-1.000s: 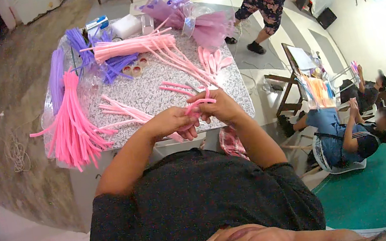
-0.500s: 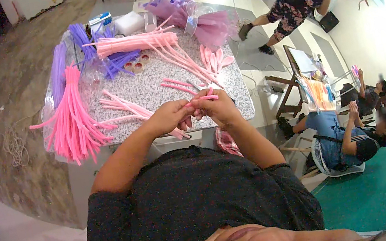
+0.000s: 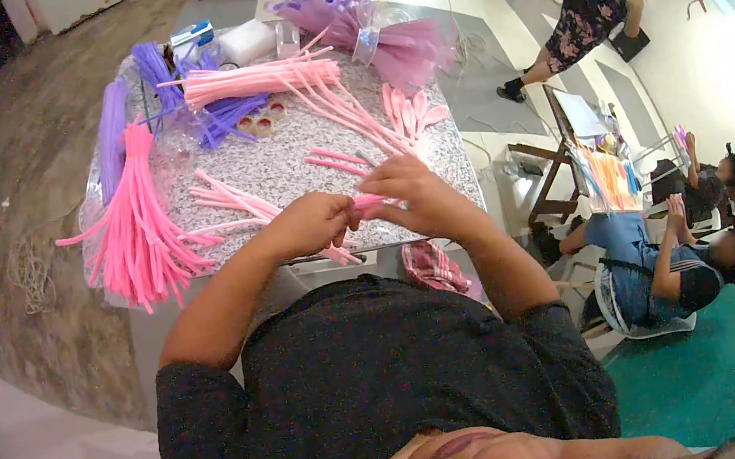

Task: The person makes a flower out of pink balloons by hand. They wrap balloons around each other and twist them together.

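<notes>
Near the table's front edge, my left hand (image 3: pixel 316 222) is closed, its fingertips pinching a short bent piece of bright pink pipe cleaner (image 3: pixel 368 201). On the other side of that piece, my right hand (image 3: pixel 425 199) has its fingers apart, the thumb below and the other fingers above it. Just beyond the hands lie a few cut pink pipe cleaners (image 3: pixel 334 162). Pale pink stems (image 3: pixel 233 200) lie beside my left forearm, partly hidden by it. Several pink looped petal shapes (image 3: pixel 410 114) rest at the right side of the table.
A speckled table (image 3: pixel 281 171) carries a large pink pipe cleaner bundle (image 3: pixel 144 217), a pale pink bundle (image 3: pixel 258 81), purple pipe cleaners (image 3: pixel 113 140), tape rolls (image 3: pixel 263 127) and a mauve wrapped bouquet (image 3: pixel 391 43). People sit and stand to the right, around another table.
My right hand has loosened its pinch and spread its fingers, shifting slightly right. The left hand keeps its grip. A standing person in the background has moved to the right.
</notes>
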Action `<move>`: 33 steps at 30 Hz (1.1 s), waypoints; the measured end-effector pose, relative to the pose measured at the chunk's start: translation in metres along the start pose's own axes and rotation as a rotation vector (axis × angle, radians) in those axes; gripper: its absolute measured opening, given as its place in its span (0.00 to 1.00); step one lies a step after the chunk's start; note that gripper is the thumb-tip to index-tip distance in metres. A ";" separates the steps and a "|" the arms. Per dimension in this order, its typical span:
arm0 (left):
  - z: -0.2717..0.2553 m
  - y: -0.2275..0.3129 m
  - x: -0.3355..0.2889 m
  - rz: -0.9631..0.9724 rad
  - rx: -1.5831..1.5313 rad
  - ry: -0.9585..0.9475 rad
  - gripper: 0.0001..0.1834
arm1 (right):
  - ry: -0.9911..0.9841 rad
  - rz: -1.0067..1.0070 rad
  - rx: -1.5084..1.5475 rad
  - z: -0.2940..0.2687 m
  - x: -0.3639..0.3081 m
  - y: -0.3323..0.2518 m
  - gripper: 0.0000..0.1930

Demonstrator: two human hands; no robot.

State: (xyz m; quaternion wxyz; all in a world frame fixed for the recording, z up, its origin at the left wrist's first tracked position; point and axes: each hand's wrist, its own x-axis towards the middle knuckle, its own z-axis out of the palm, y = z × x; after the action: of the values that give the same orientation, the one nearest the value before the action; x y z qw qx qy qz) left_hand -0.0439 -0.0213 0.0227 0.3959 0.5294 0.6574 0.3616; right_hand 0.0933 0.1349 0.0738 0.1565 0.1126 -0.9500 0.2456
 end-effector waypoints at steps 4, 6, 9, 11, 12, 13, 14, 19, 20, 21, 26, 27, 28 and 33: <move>0.002 0.012 0.004 0.014 0.039 -0.063 0.16 | -0.319 0.270 0.210 -0.001 0.004 0.002 0.12; 0.000 0.014 0.003 -0.039 0.030 -0.091 0.17 | -0.403 0.398 0.240 -0.005 0.003 0.004 0.12; -0.002 0.020 0.004 -0.061 0.057 -0.137 0.18 | -0.388 0.494 0.435 0.006 -0.009 0.018 0.12; -0.003 0.021 0.007 -0.061 0.073 -0.177 0.17 | -0.356 0.500 0.530 0.010 -0.016 0.021 0.13; -0.004 0.019 0.008 -0.064 0.072 -0.201 0.17 | -0.354 0.493 0.535 0.010 -0.017 0.020 0.13; -0.005 0.019 0.010 -0.067 0.072 -0.226 0.16 | -0.352 0.486 0.539 0.010 -0.017 0.018 0.14; -0.007 0.020 0.012 -0.071 0.121 -0.251 0.16 | -0.393 0.465 0.493 0.007 -0.014 0.015 0.14; -0.009 0.022 0.022 -0.028 0.197 -0.343 0.17 | -0.566 0.365 0.266 0.004 -0.014 0.016 0.16; -0.009 0.025 0.023 -0.036 0.204 -0.370 0.16 | -0.581 0.381 0.338 0.006 -0.017 0.019 0.15; -0.010 0.030 0.024 -0.045 0.211 -0.396 0.16 | -0.597 0.396 0.411 0.009 -0.019 0.023 0.15; -0.006 0.028 0.028 -0.044 0.176 -0.567 0.15 | -0.678 0.491 0.849 0.025 -0.034 0.036 0.16; -0.009 0.029 0.030 -0.038 0.196 -0.577 0.14 | -0.677 0.518 0.908 0.029 -0.037 0.040 0.16; -0.011 0.031 0.031 -0.033 0.217 -0.588 0.14 | -0.676 0.544 0.966 0.031 -0.039 0.042 0.16; -0.018 0.023 0.037 -0.083 0.147 -0.651 0.15 | -0.560 0.609 0.977 0.024 -0.036 0.022 0.17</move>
State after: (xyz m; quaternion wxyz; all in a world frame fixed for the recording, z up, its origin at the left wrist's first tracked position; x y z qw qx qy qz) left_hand -0.0554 0.0184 0.0453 0.5604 0.6170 0.5417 0.1087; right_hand 0.1143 0.1464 0.0321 -0.2439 -0.0442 -0.7229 0.6449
